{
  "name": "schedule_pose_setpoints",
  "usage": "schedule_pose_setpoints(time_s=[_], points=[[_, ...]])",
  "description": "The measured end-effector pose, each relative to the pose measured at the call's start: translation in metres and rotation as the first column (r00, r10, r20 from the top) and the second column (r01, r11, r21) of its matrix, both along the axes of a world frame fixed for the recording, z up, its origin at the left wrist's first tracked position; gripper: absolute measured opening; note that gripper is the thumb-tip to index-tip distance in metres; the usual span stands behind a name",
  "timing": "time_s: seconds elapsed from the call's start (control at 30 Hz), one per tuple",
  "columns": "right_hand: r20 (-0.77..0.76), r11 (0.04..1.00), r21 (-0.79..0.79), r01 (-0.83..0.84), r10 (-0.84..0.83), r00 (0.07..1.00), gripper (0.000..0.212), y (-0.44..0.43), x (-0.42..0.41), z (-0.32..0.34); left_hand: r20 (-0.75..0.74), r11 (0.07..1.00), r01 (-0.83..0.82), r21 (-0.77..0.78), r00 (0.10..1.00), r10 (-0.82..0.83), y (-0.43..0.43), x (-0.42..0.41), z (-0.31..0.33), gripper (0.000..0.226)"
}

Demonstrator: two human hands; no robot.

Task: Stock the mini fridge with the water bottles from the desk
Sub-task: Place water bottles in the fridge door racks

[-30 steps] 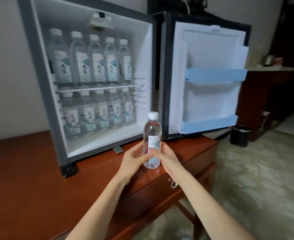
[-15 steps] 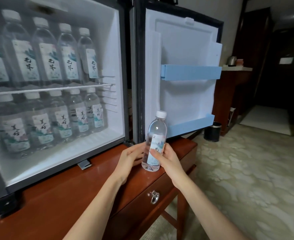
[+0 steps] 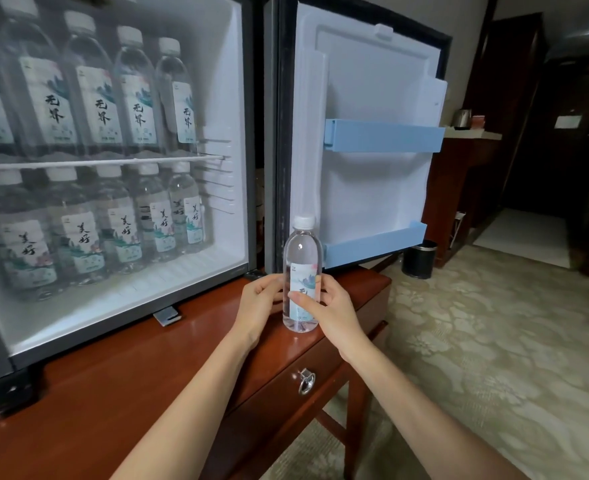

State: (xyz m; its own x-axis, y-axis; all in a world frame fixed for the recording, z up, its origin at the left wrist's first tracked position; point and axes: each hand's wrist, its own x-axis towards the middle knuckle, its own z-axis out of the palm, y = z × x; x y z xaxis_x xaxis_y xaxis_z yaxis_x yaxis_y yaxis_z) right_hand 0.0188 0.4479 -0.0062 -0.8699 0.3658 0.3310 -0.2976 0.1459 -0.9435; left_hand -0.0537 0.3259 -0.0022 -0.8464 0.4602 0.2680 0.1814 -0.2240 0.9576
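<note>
Both hands clasp one upright water bottle point(image 3: 301, 258) standing on the wooden desk point(image 3: 113, 393) at lower centre: the left hand point(image 3: 258, 303) curls round its left side, and the right hand point(image 3: 327, 306) wraps its label, thumb in front. At upper left the open mini fridge point(image 3: 223, 98) holds two rows of stocked bottles point(image 3: 102, 98), with its door point(image 3: 372, 81) swung wide at upper centre.

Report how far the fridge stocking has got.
Done: clear plastic water bottles line both shelves of the white-lined mini fridge. In hand: left hand and right hand hold one white-capped clear bottle upright on the reddish wooden desk. Left: that bottle goes in; the pale blue door shelves show none.
</note>
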Motion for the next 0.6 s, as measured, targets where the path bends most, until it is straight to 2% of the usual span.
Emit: schedule_pose_setpoints(time_s=[0.17, 0.37, 0.47, 0.6], points=[[-0.155, 0.999, -0.023, 0.026, -0.029, 0.988, 0.035, 0.007, 0.006, 0.026, -0.040, 0.998, 0.033, -0.045, 0.999, -0.035, 0.004, 0.002, -0.001, 0.022], [-0.389, 0.976, -0.176, 0.128, -0.189, 0.902, 0.032, 0.027, -0.004, 0.089, -0.032, 0.997, 0.016, -0.070, 0.999, -0.018, 0.005, -0.004, -0.004, 0.025], [-0.384, 0.969, -0.173, 0.173, -0.229, 0.894, 0.029, 0.041, -0.011, 0.108, -0.032, 0.997, 0.020, -0.072, 0.999, -0.023, 0.005, -0.003, -0.002, 0.024], [-0.339, 0.969, -0.136, 0.208, -0.243, 0.909, 0.034, 0.059, -0.020, 0.102, -0.038, 0.996, 0.021, -0.086, 0.999, -0.024, 0.005, -0.004, -0.002, 0.027]])
